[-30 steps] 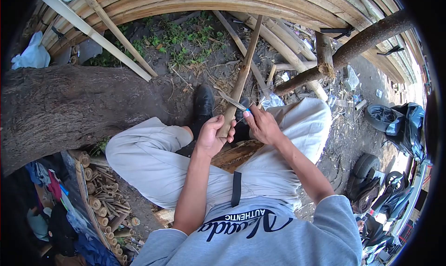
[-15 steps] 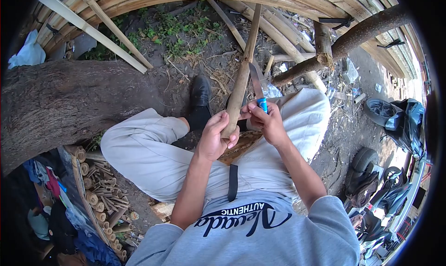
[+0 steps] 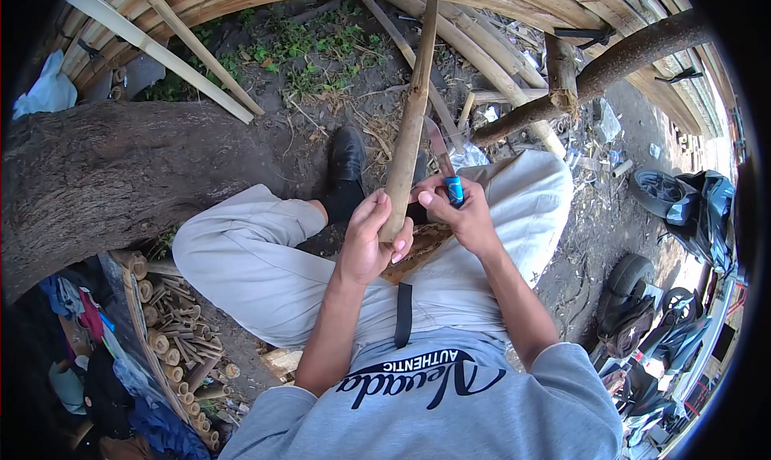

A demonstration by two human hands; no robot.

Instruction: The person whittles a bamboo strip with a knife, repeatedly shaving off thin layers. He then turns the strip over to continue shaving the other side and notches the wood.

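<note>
A long bamboo strip (image 3: 407,139) rises from between my knees, its near end wide and its far end narrow. My left hand (image 3: 371,239) is wrapped round the near end, thumb on its left side and fingertips showing at the right. Just to the right, my right hand (image 3: 460,211) grips a knife (image 3: 454,188) by its blue handle. The knife's blade points up and away, close along the right side of the strip; whether it touches is unclear.
A thick tree trunk (image 3: 120,171) lies at the left. Cut bamboo pieces (image 3: 181,339) are stacked at lower left. A branch (image 3: 610,70) and bamboo poles (image 3: 482,50) cross the ground ahead. Wheels (image 3: 630,275) and bags stand at the right.
The strip's far end has swung slightly left. The knife blade has tilted and moved a little down and away from the strip's joint. Both hands keep their holds.
</note>
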